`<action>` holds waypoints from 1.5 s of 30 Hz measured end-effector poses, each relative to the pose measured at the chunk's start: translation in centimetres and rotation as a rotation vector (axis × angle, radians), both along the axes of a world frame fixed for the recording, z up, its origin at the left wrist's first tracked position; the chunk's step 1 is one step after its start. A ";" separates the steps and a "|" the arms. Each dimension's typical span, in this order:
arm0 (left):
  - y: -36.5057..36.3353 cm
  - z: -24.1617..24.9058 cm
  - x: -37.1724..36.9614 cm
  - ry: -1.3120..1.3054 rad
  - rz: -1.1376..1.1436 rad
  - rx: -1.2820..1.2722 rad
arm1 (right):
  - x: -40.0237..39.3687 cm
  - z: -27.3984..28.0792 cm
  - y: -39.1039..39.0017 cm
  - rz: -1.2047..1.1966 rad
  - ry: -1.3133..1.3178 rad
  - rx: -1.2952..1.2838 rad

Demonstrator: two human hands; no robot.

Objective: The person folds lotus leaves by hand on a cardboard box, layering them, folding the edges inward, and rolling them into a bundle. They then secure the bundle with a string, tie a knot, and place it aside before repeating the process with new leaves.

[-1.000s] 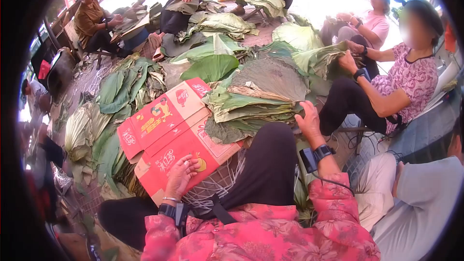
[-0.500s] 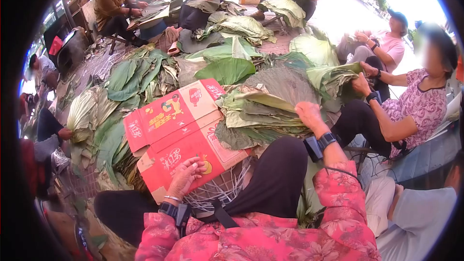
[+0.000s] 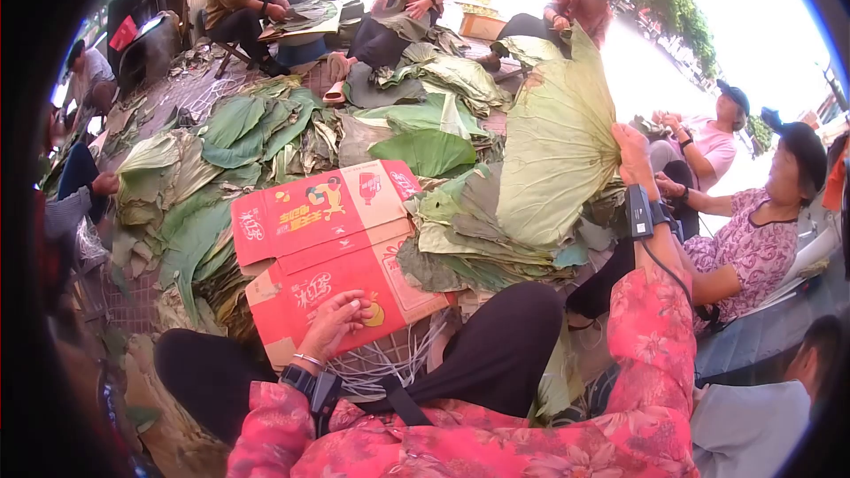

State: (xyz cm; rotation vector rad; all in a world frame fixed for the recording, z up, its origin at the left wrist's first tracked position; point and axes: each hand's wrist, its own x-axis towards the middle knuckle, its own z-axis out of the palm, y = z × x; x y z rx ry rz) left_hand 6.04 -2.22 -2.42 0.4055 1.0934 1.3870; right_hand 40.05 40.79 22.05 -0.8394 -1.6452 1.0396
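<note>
My right hand (image 3: 632, 156) is raised on the right, its fingers closed on the edge of a large pale-green dried lotus leaf (image 3: 560, 146). The leaf hangs upright and fanned out to the left of the hand. Below it lies a stack of folded lotus leaves (image 3: 460, 235). My left hand (image 3: 336, 323) rests over the lower part of a flattened red cardboard box (image 3: 332, 243), fingers loosely bent and apart, holding nothing. Something white covers a fingertip or two. The box lies in front of my lap, over a bundle of white strips (image 3: 376, 358).
Heaps of leaves (image 3: 239, 137) cover the ground ahead and to the left. Several people sit around handling leaves; one in a patterned purple top (image 3: 744, 243) is close on my right. A blue tub (image 3: 299, 50) and a yellow-brown carton (image 3: 481, 22) stand farther back.
My right hand has lifted a lotus leaf from the stack, moving up and to the right. My left hand stays over the box. The head view has tilted slightly.
</note>
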 end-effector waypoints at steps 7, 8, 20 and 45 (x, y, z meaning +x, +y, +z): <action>0.7 1.5 -1.1 -0.002 0.064 0.111 | -9.6 3.2 -4.7 -0.133 -0.104 0.384; 0.8 1.7 -1.4 -0.009 0.097 0.126 | -11.7 3.6 -6.8 -0.134 -0.166 0.498; -1.4 -1.9 -7.5 -0.356 0.679 0.194 | -27.7 -24.3 -28.8 0.724 -0.584 0.903; -0.3 -1.1 -7.3 1.773 0.379 -0.097 | -27.0 -25.4 -29.3 0.707 -0.462 0.461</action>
